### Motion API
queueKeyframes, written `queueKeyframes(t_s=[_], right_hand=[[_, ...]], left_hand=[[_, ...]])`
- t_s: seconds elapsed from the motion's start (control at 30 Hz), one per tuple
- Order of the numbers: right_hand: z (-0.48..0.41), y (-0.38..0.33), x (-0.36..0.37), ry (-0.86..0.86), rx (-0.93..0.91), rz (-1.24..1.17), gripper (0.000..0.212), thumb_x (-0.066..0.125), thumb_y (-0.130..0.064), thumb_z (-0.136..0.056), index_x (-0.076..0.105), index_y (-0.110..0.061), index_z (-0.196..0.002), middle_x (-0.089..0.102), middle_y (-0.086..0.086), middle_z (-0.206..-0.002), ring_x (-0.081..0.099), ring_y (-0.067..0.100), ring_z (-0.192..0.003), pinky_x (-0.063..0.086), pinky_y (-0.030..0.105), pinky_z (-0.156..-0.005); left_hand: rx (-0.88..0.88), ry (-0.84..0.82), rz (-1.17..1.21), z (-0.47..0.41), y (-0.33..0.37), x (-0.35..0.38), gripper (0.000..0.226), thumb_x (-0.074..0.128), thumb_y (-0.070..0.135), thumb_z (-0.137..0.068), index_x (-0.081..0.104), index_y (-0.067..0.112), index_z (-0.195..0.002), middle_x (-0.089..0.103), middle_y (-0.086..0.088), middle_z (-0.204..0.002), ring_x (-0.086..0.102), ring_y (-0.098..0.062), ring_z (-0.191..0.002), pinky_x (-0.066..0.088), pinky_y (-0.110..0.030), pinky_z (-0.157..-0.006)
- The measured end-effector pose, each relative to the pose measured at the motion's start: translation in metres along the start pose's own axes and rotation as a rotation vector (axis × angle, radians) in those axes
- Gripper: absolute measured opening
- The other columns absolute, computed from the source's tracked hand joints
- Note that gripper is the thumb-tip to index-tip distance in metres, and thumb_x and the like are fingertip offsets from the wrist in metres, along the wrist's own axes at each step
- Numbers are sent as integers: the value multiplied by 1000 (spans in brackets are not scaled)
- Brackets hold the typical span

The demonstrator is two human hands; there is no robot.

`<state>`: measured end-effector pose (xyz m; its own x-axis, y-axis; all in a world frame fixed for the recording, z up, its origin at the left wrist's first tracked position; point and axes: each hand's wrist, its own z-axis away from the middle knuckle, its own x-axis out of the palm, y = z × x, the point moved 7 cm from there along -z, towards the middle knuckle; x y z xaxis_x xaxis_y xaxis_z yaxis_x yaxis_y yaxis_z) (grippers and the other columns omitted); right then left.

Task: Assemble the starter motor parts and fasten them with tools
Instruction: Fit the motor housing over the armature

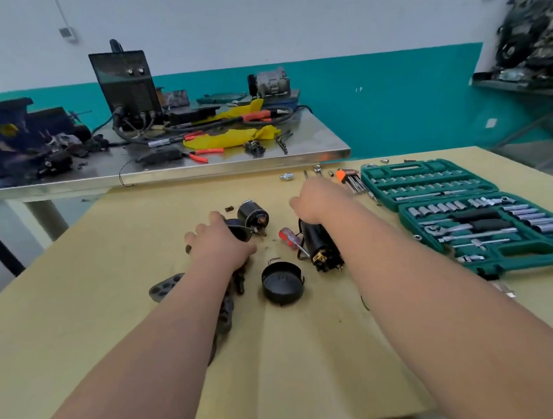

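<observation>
Starter motor parts lie on the tan table. My left hand [218, 240] reaches down with curled fingers onto a dark starter housing [226, 309] that runs back under my forearm. Just beyond that hand stands the black solenoid [253, 214]. My right hand [316, 198] stretches forward with fingers extended and holds nothing. It hovers above the far end of the black motor body [321, 243]. A round black end cap [282, 282] lies open side up between my arms. A red-handled screwdriver [289, 238] lies beside the motor body.
An open green socket set case [505, 264] fills the right side. A hex key set with an orange holder [350, 179], a small socket adapter [287, 176] and loose wrenches lie at the far edge. A grey perforated part [163, 287] lies left. Behind stands a cluttered steel bench [329, 143].
</observation>
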<state>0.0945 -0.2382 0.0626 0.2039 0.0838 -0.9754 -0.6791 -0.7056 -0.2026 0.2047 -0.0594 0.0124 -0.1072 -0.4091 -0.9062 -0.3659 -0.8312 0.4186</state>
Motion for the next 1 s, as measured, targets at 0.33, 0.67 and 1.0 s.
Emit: queueKeyframes(t_s=[0.33,0.67,1.0], right_hand=[[-46,-84,53,-161,-86,-46,43,43,-44,-92,59,-11,-113,60,8,-96,53,30,-84,42,36,-71],[-42,-89,63,-196,-64,-338,36,66,-49,-70,55,-15,-68,61,1,-61,57,16,-58,38,25,-46],[128,-80,49,-693,239,-2230,57,74,-50,-55,77,0,-83,70,18,-106,67,41,-98,47,51,-88]], left_hand=[[-39,-97,884,-14,-39,-11,37,78,10,-70,49,16,-92,63,-11,-95,65,-25,-80,56,-37,-70],[-42,-534,1935,-16,-34,-22,45,59,18,-68,61,-1,-109,66,-22,-104,66,-33,-89,57,-45,-78],[365,-666,2206,60,16,-81,60,88,43,-49,67,7,-91,67,-13,-90,67,-29,-84,59,-37,-72]])
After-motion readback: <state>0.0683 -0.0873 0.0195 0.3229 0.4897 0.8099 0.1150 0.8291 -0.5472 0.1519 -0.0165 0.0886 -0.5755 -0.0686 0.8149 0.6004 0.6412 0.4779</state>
